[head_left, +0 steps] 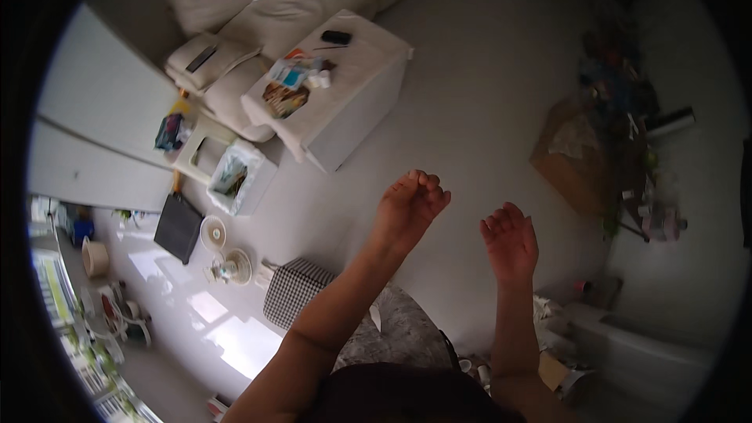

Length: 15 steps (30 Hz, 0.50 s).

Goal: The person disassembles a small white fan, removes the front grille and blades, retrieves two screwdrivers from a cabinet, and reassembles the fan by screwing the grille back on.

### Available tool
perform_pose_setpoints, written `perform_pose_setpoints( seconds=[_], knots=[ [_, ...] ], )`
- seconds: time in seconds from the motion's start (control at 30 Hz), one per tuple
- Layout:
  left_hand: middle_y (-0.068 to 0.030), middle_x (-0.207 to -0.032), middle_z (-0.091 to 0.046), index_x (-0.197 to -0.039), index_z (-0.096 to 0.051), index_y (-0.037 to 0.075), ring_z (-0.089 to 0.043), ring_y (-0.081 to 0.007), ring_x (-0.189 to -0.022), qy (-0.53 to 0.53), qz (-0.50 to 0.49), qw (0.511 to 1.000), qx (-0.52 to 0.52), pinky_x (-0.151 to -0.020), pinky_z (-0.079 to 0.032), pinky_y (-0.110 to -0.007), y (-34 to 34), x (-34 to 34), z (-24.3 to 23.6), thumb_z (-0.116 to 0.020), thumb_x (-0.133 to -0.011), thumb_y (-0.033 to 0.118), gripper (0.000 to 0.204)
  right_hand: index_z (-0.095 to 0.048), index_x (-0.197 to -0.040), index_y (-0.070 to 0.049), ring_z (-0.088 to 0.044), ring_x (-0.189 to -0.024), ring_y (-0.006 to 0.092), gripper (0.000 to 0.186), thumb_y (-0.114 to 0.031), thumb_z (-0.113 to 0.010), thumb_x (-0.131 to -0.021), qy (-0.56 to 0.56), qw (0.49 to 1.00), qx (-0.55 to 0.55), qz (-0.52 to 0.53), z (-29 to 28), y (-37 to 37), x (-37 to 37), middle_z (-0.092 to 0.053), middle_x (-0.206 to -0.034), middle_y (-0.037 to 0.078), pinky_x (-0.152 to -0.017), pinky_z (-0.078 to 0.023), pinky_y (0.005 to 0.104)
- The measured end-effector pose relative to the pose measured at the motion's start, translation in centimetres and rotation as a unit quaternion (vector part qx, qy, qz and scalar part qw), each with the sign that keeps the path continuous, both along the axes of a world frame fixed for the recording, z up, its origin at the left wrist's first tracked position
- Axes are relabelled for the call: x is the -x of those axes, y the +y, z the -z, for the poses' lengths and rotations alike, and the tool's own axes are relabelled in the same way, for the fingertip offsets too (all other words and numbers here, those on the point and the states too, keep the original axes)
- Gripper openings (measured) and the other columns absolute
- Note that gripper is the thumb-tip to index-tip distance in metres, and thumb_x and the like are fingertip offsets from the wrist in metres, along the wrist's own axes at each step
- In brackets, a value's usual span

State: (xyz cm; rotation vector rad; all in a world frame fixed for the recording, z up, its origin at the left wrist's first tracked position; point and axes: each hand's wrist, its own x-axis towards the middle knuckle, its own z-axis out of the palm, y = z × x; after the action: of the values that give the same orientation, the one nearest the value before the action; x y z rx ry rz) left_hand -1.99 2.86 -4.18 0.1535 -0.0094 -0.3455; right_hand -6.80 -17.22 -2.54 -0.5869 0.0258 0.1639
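Note:
My left hand (pixel 407 205) is raised out in front of me over the grey floor, fingers held close together and holding nothing. My right hand (pixel 511 241) is raised beside it to the right, palm up, fingers slightly apart and empty. Neither hand touches anything. Far beyond them stands a white coffee table (pixel 356 102) with a dark remote (pixel 336 37), packets and a small box on top. Below my left forearm sits a black-and-white checked bag (pixel 294 290).
A cream sofa (pixel 266 12) with cushions stands at the top left. A white bin (pixel 239 178), a black panel (pixel 178 226) and a small fan (pixel 229 266) are on the floor at left. A cardboard sheet (pixel 576 153) and cluttered items line the right wall.

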Motion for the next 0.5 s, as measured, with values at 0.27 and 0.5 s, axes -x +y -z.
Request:
perform_pose_setpoints(
  seconds=[0.27,0.5],
  knots=[
    [-0.0208,-0.136,-0.035,-0.126,-0.040,-0.006,-0.029,-0.0329,-0.130,-0.023,0.097,0.994,-0.041,-0.110,-0.024,-0.042,-13.3,-10.3,-4.0,-0.033,-0.096,0.032,0.049,-0.044,-0.124,0.003,-0.048,-0.114,0.0281,0.050,-0.037,-0.032,-0.096,-0.032,0.982,-0.163,0.088,-1.4,-7.2,-8.3,-0.051,-0.122,0.017,-0.102,-0.035,0.0413],
    [-0.0217,-0.143,-0.024,-0.133,-0.028,-0.007,-0.020,-0.0325,-0.134,-0.004,0.160,0.986,0.043,-0.111,-0.019,-0.042,-24.3,-27.0,-3.2,-0.028,-0.096,0.037,0.058,-0.040,-0.127,0.004,-0.037,-0.125,0.0320,0.060,-0.044,-0.026,-0.096,-0.013,0.976,-0.159,0.147,-1.2,-17.4,-24.8,-0.042,-0.132,0.021,-0.106,-0.029,0.0425]
  ],
)
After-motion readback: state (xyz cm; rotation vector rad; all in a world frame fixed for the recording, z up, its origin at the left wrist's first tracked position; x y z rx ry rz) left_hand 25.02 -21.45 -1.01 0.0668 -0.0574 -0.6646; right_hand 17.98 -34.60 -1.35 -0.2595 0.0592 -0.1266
